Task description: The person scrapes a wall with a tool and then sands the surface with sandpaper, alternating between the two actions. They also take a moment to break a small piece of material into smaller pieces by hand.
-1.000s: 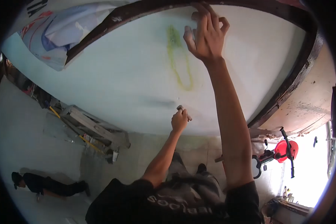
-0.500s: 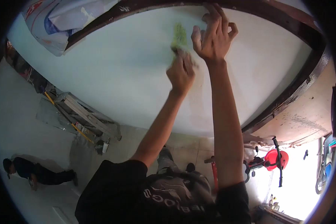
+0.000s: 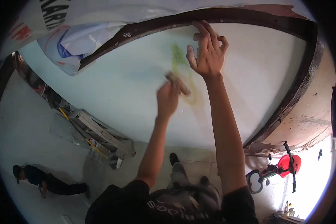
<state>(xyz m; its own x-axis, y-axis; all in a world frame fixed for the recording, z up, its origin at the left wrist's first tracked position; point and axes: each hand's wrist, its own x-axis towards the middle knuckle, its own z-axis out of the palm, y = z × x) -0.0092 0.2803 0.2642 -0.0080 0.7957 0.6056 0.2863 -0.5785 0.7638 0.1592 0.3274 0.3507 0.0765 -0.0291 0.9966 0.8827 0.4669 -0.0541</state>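
My left hand (image 3: 168, 98) is closed on a thin grey-brown piece (image 3: 183, 88), blurred by motion, and holds it against the pale wall panel (image 3: 130, 89). Just above it, a yellow-green patch (image 3: 178, 55) marks the panel, with a fainter yellowish smear running down beside the hand. My right hand (image 3: 208, 56) is open, its fingers spread and bent. Its fingertips reach the dark wooden frame (image 3: 164, 23) along the panel's upper edge, and whitish dust shows on the thumb.
Printed plastic sheeting (image 3: 97, 16) hangs over the frame at upper left. A folded wooden stepladder (image 3: 100, 130) and a yellow pole (image 3: 97, 148) lean at left. Another person (image 3: 44, 180) stands farther left. A red ride-on toy (image 3: 287, 166) stands at right by a bright doorway.
The view has tilted up, showing more sheeting and frame. My left hand has moved down and left from the green patch, still holding the piece. My right hand stays near the frame.
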